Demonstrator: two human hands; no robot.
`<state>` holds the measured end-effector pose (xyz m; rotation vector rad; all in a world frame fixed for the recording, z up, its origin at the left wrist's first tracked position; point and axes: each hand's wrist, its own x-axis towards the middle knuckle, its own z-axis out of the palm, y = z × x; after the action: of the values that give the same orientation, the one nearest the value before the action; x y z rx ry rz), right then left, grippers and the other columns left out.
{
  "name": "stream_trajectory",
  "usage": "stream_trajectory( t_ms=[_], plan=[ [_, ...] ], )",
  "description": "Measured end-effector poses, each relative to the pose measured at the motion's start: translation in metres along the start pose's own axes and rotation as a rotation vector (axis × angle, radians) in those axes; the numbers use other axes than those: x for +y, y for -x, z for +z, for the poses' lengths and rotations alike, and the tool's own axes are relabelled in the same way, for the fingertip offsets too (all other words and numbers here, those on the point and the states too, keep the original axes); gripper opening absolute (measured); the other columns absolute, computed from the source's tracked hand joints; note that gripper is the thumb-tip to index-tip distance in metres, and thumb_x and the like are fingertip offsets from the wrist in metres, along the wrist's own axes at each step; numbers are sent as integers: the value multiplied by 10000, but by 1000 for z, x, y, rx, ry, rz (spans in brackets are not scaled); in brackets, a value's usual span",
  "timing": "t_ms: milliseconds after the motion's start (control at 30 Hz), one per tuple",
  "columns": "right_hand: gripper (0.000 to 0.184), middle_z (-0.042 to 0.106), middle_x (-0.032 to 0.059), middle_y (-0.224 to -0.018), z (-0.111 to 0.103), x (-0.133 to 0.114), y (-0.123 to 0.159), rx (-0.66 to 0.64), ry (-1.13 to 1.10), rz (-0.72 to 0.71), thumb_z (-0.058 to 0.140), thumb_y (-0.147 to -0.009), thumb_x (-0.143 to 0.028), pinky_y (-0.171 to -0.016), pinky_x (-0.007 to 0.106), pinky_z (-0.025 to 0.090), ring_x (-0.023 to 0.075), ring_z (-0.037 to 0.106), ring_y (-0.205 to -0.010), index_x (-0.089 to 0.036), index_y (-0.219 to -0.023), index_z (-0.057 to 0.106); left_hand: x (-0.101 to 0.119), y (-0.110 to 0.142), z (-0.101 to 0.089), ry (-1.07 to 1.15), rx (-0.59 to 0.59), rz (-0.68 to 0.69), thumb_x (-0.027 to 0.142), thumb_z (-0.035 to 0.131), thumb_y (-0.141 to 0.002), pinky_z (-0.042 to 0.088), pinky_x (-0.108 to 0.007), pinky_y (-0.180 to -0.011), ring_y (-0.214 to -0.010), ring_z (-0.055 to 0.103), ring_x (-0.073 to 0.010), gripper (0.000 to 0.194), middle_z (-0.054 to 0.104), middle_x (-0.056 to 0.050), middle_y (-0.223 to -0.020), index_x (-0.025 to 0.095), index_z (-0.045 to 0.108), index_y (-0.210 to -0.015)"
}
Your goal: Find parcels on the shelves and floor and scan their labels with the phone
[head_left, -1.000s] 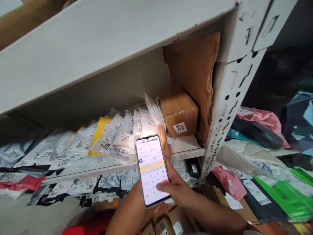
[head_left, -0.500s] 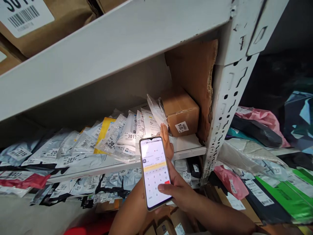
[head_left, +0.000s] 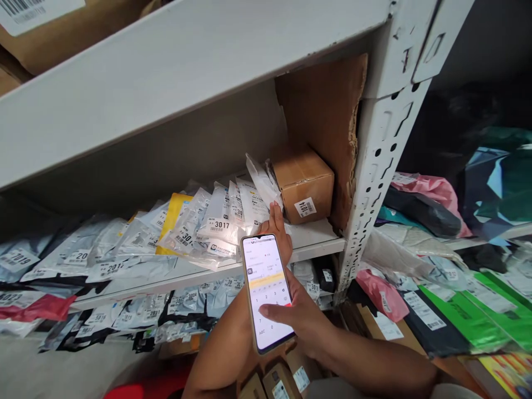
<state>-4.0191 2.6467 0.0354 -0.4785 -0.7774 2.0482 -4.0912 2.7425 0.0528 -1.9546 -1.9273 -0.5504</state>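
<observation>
A cardboard sheet (head_left: pixel 324 122) is standing right of the box labelled 1014 (head_left: pixel 305 183); overlapping packets (head_left: pixel 137 233), too many to count, are crowding its left. Three small cartons (head_left: pixel 279 382) are showing below it, and two pink parcels (head_left: pixel 384 295) are lying beyond it, past the shelf post (head_left: pixel 380 149). Nearer than the box, one phone (head_left: pixel 268 293) is partly hiding the open left hand (head_left: pixel 276 235), whose fingers are extending by a white packet (head_left: pixel 261 180). The right hand (head_left: pixel 297 313) is gripping the phone, thumb over its keypad. The phone's long axis is running shelfward, top tipping left.
</observation>
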Motion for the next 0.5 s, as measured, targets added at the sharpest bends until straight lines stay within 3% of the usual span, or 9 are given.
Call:
stream_trajectory(
  t_ms=[200,333,500],
  plan=[
    [652,720,14,-986,1,-4,6,-77,-91,49,780,-542,-115,-824,364,469,214,653,-900,-246,-1132,532,2,1,-2,-17,21,28,140,426,-823,436,-455,-936,-1055,540,-294,764,312,-131,-1534,68,108,-1514],
    [702,714,28,-1045,-8,-3,9,-168,-239,168,591,-554,-44,-867,400,474,240,654,-983,-253,-1217,495,2,1,-6,-37,4,43,153,412,-827,432,-418,-894,-1029,542,-283,754,354,-173,-1498,46,106,-1507],
    [747,707,36,-1087,-20,6,9,-201,-264,198,576,-635,-52,-861,414,495,229,670,-966,-280,-1329,420,-1,3,0,-101,35,56,181,374,-851,420,-387,-894,-1032,535,-269,737,368,-157,-1493,59,74,-1514]
  ],
)
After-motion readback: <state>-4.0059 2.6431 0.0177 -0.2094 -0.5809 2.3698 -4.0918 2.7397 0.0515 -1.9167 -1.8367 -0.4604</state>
